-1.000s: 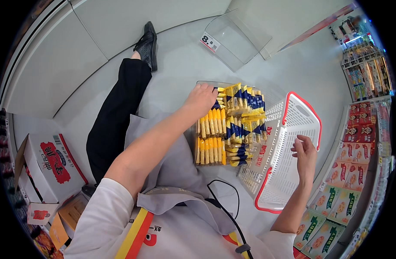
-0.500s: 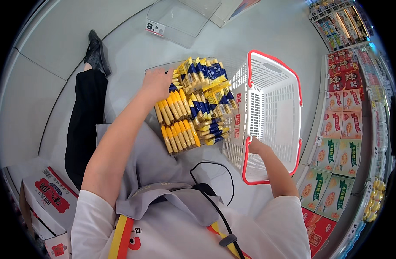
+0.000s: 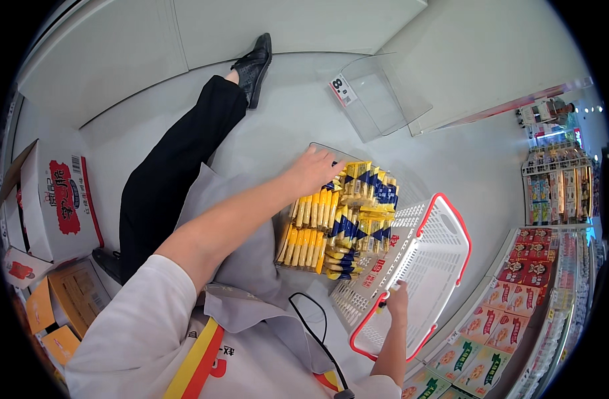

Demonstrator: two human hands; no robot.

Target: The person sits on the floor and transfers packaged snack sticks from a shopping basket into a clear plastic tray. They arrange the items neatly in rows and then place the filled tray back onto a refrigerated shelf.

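A clear plastic box [image 3: 315,144] full of yellow-and-blue wrapped snack packs [image 3: 311,207] sits in front of me. My left hand [image 3: 315,171] is closed at its far left rim, fingers bent over the edge and partly hidden. Against the box's right side leans a white slotted shopping basket [image 3: 444,256] with red handles [image 3: 465,233], tilted so that its opening faces right. My right hand [image 3: 397,300] is at the near part of the basket, fingers curled by the handle joint; a small dark spot beside them is too small to name. No packs show inside the basket.
Beyond the box, an empty clear tray [image 3: 377,100] with a price tag lies on the floor. Boxed goods [image 3: 480,362] line a low shelf at right. Cartons [image 3: 65,199] stand at left, near my outstretched leg [image 3: 178,153] in black trousers.
The view has turned, so the box, basket and my leg appear farther right. Both hands stay at the same places on the box and the basket.
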